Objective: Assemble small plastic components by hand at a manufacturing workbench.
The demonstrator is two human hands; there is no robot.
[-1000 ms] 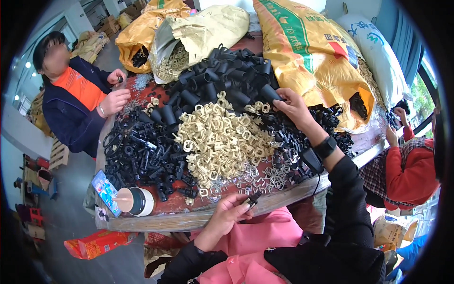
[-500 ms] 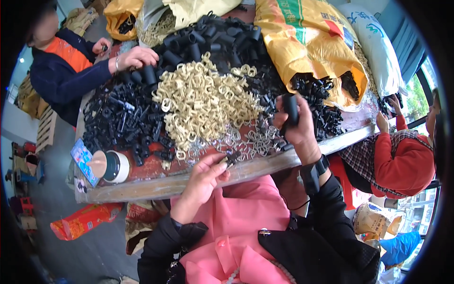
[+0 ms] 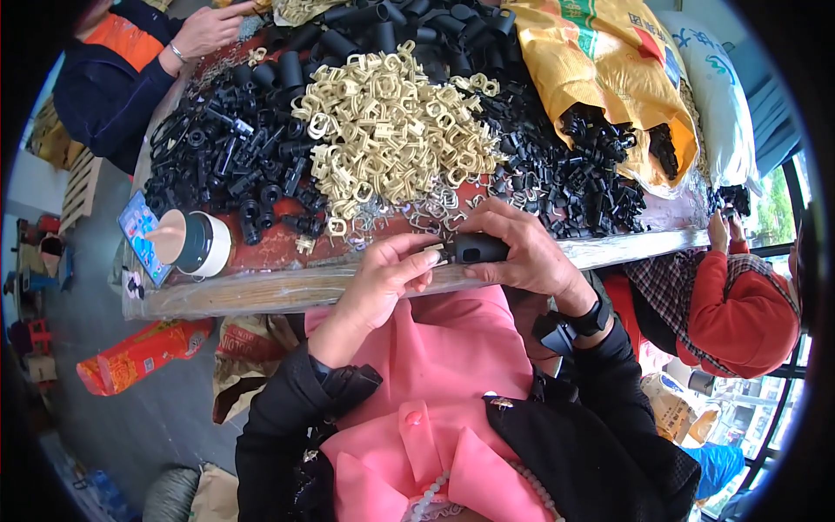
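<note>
My right hand point(image 3: 522, 248) is wrapped round a black plastic tube point(image 3: 481, 249) with a small rectangular opening in its side, lying level above the table's near edge. Close against the tube's left end, my left hand point(image 3: 396, 270) pinches a small part point(image 3: 442, 254) with a cream-coloured piece showing; the fingers hide most of it. Just beyond both hands lie thin bent metal clips point(image 3: 435, 209) and a heap of cream plastic rings point(image 3: 391, 130). Small black pieces point(image 3: 565, 187) spread to the right of the heap.
Black fittings point(image 3: 226, 161) are piled at the left, more black tubes point(image 3: 383, 35) at the back. A dark cup with a white rim point(image 3: 209, 245) and a phone point(image 3: 143, 230) stand near the left corner. Yellow sack point(image 3: 600, 78) at back right. Co-workers sit at far left and right.
My right hand has brought the black tube left and down, turning it level to meet the part in my left hand. The left co-worker's hand has drawn back from the black tubes.
</note>
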